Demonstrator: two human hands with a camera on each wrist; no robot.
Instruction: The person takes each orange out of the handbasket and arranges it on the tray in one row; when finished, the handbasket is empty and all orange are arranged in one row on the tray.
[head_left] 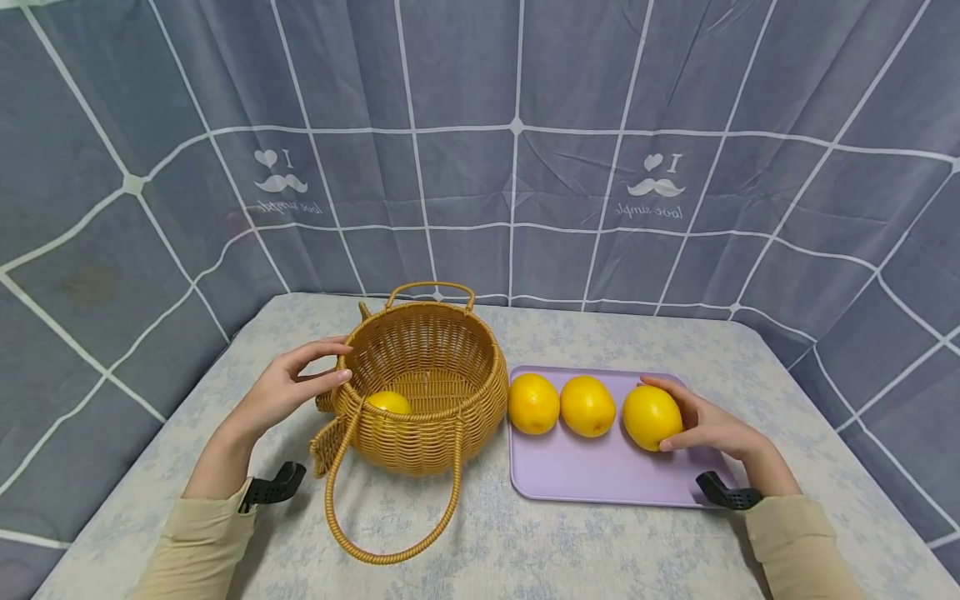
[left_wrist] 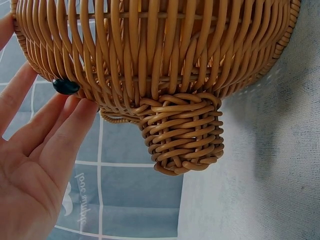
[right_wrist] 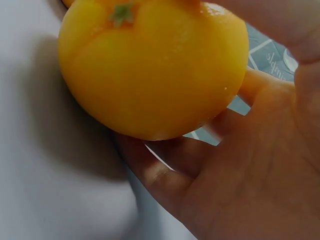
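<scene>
In the head view, my right hand [head_left: 708, 423] grips the rightmost orange [head_left: 651, 417] on the lilac tray [head_left: 600, 479], thumb at the near side and fingers round the far side. A green stem end shows on this orange in the right wrist view. Two more oranges, a middle one [head_left: 587, 407] and a left one [head_left: 533, 404], sit beside it. My left hand [head_left: 281, 390] touches the left side of the wicker basket [head_left: 420, 446] with nearly straight fingers, close to the rim. One yellow-orange fruit [head_left: 389, 403] lies inside the basket, partly hidden by the wall.
The basket's long handle [head_left: 393, 557] hangs down onto the table [head_left: 487, 550] at the front, and a short handle [head_left: 431, 285] stands up at the back. A wicker stub [left_wrist: 185, 132] juts from its left side. Behind the table hangs a grey checked curtain [head_left: 472, 175].
</scene>
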